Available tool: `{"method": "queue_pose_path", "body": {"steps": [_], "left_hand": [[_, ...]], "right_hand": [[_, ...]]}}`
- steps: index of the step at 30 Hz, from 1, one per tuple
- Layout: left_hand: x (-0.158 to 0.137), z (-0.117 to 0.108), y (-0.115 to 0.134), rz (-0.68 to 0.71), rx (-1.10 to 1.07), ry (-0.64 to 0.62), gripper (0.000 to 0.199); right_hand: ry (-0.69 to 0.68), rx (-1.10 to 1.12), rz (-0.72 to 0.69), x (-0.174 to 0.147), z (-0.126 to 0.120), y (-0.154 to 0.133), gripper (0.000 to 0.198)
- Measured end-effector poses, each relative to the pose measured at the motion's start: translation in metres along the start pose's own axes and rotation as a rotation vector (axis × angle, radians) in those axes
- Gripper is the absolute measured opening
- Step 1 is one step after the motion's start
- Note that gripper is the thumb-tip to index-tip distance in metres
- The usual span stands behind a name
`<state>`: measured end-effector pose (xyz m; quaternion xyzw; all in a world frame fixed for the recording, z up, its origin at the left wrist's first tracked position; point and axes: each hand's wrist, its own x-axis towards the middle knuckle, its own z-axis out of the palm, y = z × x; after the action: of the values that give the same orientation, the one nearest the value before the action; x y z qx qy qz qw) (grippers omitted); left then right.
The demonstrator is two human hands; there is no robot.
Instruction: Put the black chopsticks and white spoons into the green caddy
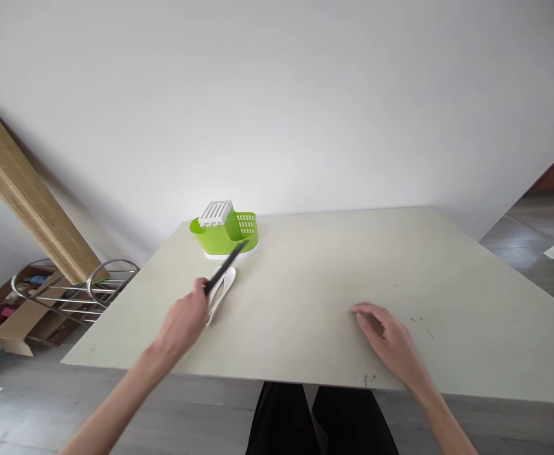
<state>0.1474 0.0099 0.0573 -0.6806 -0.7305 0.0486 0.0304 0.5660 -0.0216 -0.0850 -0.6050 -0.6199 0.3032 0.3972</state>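
Observation:
My left hand (188, 319) is closed around the near end of a slim black stick-like utensil (227, 264). Its far end reaches up and to the right, in front of a green utensil holder (220, 240) with a white slotted top; whether they touch I cannot tell. Beneath the utensil, white spoons (228, 281) lie on the table beside my left hand, partly covered by it. My right hand (391, 344) rests near the table's front edge on the right, fingers loosely curved with a gap to the thumb, holding nothing.
The pale table (315, 272) stands against a white wall. Left of it are a metal rack (75, 303), an open cardboard box (25, 322) and a leaning rolled bamboo mat (30, 196). My legs (286, 417) are at its front edge.

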Motion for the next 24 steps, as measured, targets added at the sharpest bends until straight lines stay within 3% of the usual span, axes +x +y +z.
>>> {"method": "queue_pose_path", "body": {"steps": [4,8,14,18,24], "left_hand": [[-0.002,0.02,0.076,0.14,0.05,-0.119,0.038],[0.002,0.03,0.121,0.196,0.102,-0.173,0.046],[0.008,0.031,0.149,0.208,0.117,-0.134,0.042],[0.01,0.029,0.16,0.287,0.136,-0.111,0.038],[0.008,0.026,0.17,0.326,0.137,-0.15,0.036]], "right_hand": [[-0.001,0.006,0.001,0.001,0.0,-0.001,0.042],[0.021,-0.003,-0.04,0.003,0.0,-0.003,0.04],[0.011,0.0,-0.04,0.004,0.0,-0.001,0.038],[0.014,0.001,-0.033,0.004,-0.001,-0.002,0.036],[0.014,0.002,-0.027,0.004,-0.001,-0.002,0.037]]}}
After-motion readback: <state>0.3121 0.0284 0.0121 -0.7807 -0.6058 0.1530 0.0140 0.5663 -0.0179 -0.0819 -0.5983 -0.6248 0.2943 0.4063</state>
